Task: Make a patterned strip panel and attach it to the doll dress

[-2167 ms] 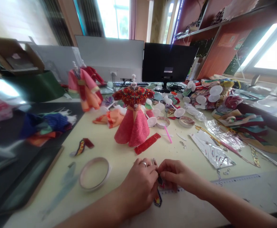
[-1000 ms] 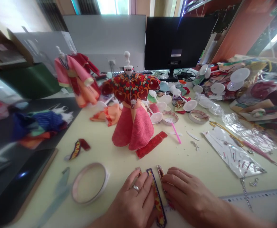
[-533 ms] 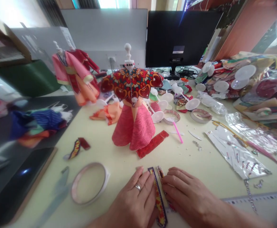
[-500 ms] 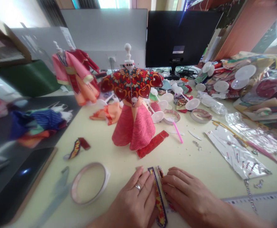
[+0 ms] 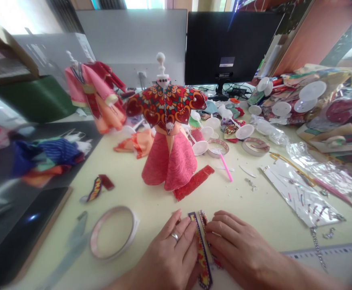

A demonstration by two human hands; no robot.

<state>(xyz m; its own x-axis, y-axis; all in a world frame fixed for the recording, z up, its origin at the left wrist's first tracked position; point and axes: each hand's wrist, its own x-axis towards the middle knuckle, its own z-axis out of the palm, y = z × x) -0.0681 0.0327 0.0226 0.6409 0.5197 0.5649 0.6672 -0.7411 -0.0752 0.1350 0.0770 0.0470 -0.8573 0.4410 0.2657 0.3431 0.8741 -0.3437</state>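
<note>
On my view, the black monitor (image 5: 215,38)'s label (image 5: 226,62) is too small to read. The purple-edged strip (image 5: 204,257) and beaded strip (image 5: 204,218) lie on the counter (image 5: 151,199) between my left hand (image 5: 170,250) and right hand (image 5: 242,246), fingers close together, grip unclear to me; the pink-skirted dress (image 5: 169,159) stands beyond

Daylight is entering behind a pale worktop (image 5: 151,201).
A white panel (image 5: 133,36) and a black monitor (image 5: 224,44) are standing side by side along its far edge, a window (image 5: 145,4) is glowing above the panel, and dark curtains (image 5: 64,14) are hanging to its left. A reddish-brown board (image 5: 314,32) is rising beyond the far right corner.
</note>
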